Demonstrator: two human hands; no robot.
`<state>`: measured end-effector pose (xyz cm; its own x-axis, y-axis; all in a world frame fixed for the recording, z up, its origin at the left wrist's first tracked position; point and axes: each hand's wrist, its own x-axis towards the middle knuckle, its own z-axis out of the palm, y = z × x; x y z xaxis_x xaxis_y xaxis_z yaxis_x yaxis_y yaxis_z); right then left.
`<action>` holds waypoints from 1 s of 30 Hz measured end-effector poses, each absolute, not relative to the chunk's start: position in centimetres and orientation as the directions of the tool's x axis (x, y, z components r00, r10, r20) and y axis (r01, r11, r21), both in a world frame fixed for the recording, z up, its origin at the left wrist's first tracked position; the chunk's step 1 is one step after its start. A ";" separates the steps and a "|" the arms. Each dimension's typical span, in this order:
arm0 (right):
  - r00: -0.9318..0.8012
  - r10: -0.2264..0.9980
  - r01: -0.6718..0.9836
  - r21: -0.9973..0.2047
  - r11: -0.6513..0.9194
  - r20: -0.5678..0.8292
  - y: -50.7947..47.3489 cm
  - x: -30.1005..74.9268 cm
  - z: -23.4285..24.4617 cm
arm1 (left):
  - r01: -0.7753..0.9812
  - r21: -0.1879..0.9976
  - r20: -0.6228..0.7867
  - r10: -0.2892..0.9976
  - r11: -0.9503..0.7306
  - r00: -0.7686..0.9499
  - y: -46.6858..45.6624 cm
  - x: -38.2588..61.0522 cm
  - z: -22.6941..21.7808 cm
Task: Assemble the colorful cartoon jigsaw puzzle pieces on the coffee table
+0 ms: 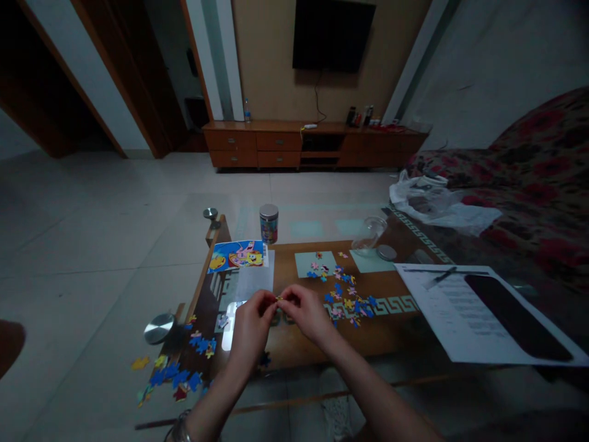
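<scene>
Over the near middle of the glass table [294,350], my left hand [251,322] and my right hand [307,312] meet at the fingertips. Both are closed in a pinch on a small yellowish puzzle piece [278,298], mostly hidden by the fingers. Loose puzzle pieces [350,304], blue, yellow and pink, lie scattered to the right of my right hand. More pieces, mainly blue [172,372], are spread left of my left wrist. Beyond my hands lies a colourful cartoon picture sheet [239,255], partly over a pale sheet [257,276].
A printed tin [269,224] stands at the far side; a clear jar [369,234] and round lid [386,252] are farther right. Papers [453,325] with a pen [440,278] and dark slab [518,319] lie right, below a plastic bag [442,205]. Metal discs [159,328] mark the left side.
</scene>
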<state>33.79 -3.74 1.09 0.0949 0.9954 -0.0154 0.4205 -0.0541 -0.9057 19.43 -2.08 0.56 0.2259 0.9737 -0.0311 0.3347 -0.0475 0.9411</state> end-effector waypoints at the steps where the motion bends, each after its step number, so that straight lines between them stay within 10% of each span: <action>1: 0.105 0.994 0.443 -0.894 -0.066 -0.021 -3.7 34.1 1.1 | 0.349 0.934 -0.007 0.972 -0.078 0.234 -2.2 19.5 0.6; 16: 0.369 0.925 0.874 -0.306 -0.378 -0.090 -6.4 44.6 3.7 | 0.537 0.725 0.269 0.895 -0.431 0.355 -2.2 18.9 -0.7; 30: 0.241 0.956 0.959 -0.108 -0.261 -0.166 -7.0 45.9 1.3 | 0.686 0.581 0.201 0.895 -0.437 0.399 -2.8 18.9 -0.2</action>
